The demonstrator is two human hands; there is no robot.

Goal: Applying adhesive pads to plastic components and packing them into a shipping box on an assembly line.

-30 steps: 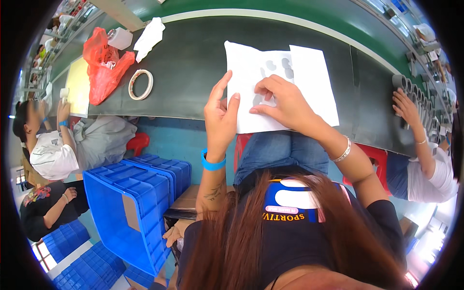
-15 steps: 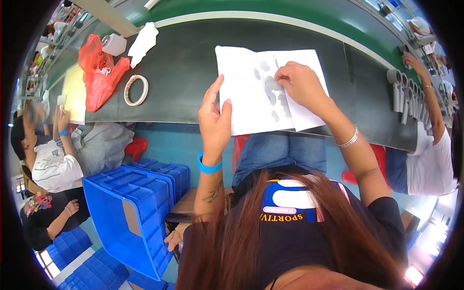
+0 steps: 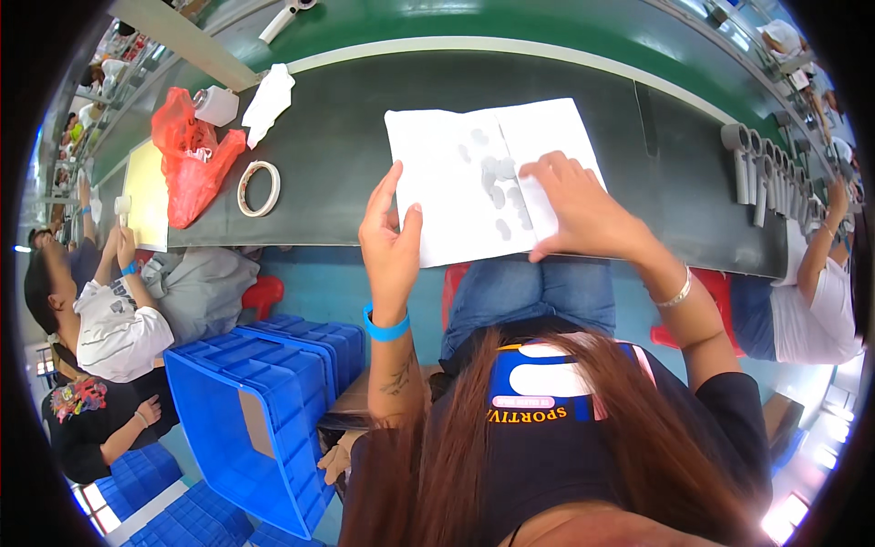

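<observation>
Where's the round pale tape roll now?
The tape roll lies left in the head view, on the dark table, just right of the red plastic bag.

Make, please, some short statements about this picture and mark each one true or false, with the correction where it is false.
1. The left hand is at the left edge of the white sheet. True.
2. The right hand is at the red bag. False: it is over the right part of the white sheet.
3. Grey rounded spots show on the white sheet. True.
4. The tape roll is inside a blue crate. False: it lies on the dark table.
</observation>
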